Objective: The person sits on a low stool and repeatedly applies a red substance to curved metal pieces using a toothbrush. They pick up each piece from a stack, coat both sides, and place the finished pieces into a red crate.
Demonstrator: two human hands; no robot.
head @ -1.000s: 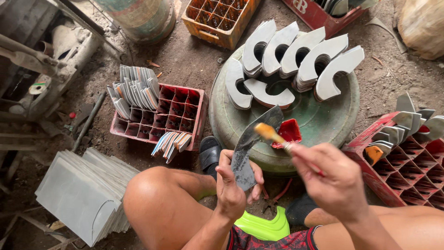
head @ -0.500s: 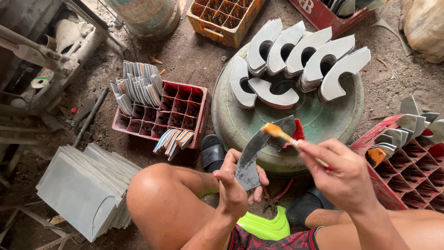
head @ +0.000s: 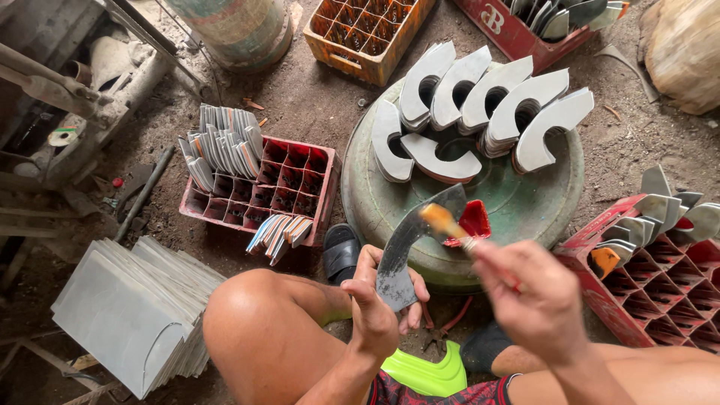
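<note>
left hand [head: 375, 300] gripping, right hand [head: 540, 300] pinching

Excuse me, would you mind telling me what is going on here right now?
A seated person holds a curved metal blade upright in the left hand and touches a small brush to it with the right hand. A red paint dish sits on the round green stand, beside stacks of curved blanks.

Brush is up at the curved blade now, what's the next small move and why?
Probably draw the paintbrush in the right hand along the curved metal blade that the left hand holds upright: the bristles sit at its upper part, which looks bare grey, and the small red paint container is just behind.
</note>
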